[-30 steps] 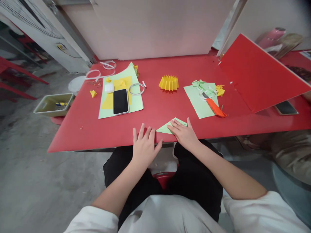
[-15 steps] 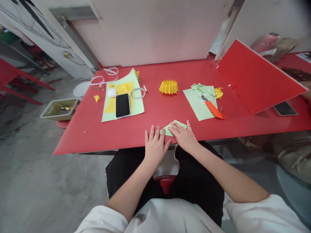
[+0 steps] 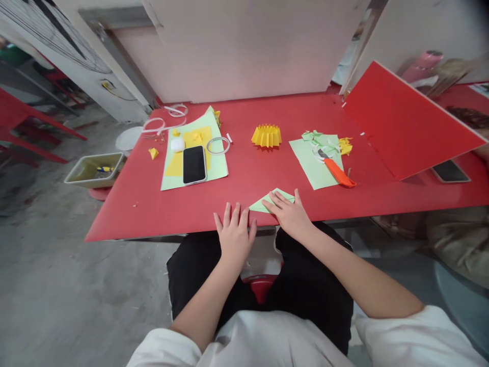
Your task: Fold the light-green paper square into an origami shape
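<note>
A folded piece of light green paper (image 3: 261,204) lies near the front edge of the red table (image 3: 191,209). My right hand (image 3: 287,211) rests on it with fingers stretched out, covering much of its right part. Just left of the paper, my left hand (image 3: 235,232) lies on the table edge with fingers spread, holding nothing. Beyond the hands stands a pleated yellow paper piece (image 3: 266,136). Off to the right, an orange utility knife (image 3: 338,173) lies across a green sheet (image 3: 311,163) with green paper scraps (image 3: 313,136).
At left, a phone (image 3: 194,164), a white case (image 3: 177,145) and a tape ring (image 3: 218,146) sit on green and yellow sheets. A red board (image 3: 405,122) leans up at right, by another person's hand (image 3: 482,151). A bin (image 3: 91,173) stands beyond the left edge.
My left hand has slid left off the folded green paper, uncovering its left tip. My right hand stays on the paper. The whole view has shifted very slightly.
</note>
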### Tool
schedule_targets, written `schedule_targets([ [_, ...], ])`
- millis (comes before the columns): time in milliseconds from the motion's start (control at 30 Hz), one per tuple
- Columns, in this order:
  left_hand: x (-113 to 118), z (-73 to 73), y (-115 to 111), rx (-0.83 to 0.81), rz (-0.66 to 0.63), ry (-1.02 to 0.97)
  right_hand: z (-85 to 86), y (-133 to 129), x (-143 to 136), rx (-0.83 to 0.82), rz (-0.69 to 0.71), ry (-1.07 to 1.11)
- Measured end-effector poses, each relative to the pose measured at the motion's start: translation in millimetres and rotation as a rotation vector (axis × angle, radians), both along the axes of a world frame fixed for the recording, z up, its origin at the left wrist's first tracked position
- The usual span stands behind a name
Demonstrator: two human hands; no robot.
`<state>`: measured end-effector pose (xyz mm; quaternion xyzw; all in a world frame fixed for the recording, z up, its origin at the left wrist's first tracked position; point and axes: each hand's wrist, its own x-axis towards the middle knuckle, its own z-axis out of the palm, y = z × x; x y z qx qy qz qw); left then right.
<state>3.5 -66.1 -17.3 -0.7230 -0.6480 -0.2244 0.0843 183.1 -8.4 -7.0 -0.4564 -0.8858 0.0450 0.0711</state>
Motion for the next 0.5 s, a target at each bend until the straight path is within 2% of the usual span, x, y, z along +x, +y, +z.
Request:
schedule_targets([
  [267,-1,6.7,2,0.002,-0.034,-0.050,-0.9,0,1,0.016,0.010,0.006],
  [400,10,6.1,10,-0.079,-0.294,0.022,-0.9,1,0,0.021,0.015,0.039],
  [500,16,3.7,14,-0.143,-0.360,0.058,0.9,6,6,0.008,0.010,0.099],
])
